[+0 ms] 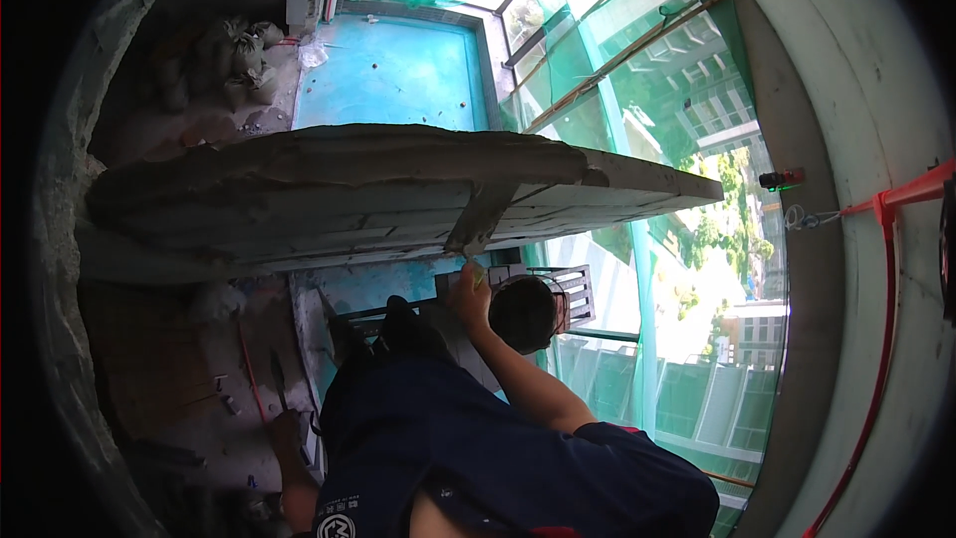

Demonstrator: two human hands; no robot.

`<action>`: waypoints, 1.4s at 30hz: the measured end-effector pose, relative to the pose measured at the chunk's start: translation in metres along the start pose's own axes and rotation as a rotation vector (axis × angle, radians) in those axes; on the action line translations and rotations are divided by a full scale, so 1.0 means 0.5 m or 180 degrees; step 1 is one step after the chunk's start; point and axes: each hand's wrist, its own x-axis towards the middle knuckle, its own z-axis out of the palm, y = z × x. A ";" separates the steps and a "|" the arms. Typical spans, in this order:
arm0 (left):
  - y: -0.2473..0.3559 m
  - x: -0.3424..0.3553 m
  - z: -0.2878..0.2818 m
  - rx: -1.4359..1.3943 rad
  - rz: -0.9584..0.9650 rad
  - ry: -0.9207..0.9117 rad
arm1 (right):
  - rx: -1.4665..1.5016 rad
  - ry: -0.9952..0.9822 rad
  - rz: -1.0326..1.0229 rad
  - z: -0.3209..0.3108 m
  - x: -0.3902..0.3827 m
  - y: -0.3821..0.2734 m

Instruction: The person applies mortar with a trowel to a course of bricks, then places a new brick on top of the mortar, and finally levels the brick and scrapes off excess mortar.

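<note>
A block wall (pixel 368 209) with a rough mortar-covered top runs across the view. A darker strip of mortar (pixel 483 214) crosses its face from the top edge down. At the lower end of that strip, my right hand (pixel 469 297) is closed around a small tool with a yellow-green handle (pixel 479 279); its working end meets the wall and is too small to make out. Low on the left, my left hand (pixel 285 430) appears closed on a dark long-bladed tool (pixel 278 379), in dim light. A black bucket (pixel 523 313) stands beside my right forearm.
Behind the wall lies a blue-coated floor (pixel 393 70), with filled sacks (pixel 249 65) at the far left. Tall windows with green netting (pixel 597 110) stand on the right. A red pipe (pixel 876 339) runs down the right-hand wall. A slatted grey rack (pixel 575 296) is near the bucket.
</note>
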 end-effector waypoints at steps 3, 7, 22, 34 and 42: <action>-0.005 -0.009 0.009 -0.0183 -0.0245 -0.0097 | -0.0622 -0.0060 -0.0214 -0.018 -0.040 0.021; -0.011 -0.014 0.019 -0.0304 -0.0399 -0.0149 | -0.1506 0.0083 -0.0799 -0.055 -0.078 0.015; 0.015 -0.014 0.012 -0.0192 -0.0303 -0.0163 | -0.1784 -0.0925 -0.0327 0.068 -0.058 -0.067; 0.033 -0.023 0.043 0.0372 0.0249 -0.0142 | -0.2003 -0.1240 -0.0900 0.120 -0.049 -0.188; -0.005 -0.074 0.140 -0.2214 -0.1440 0.0041 | -0.1952 -0.1768 -0.1313 0.278 -0.078 -0.155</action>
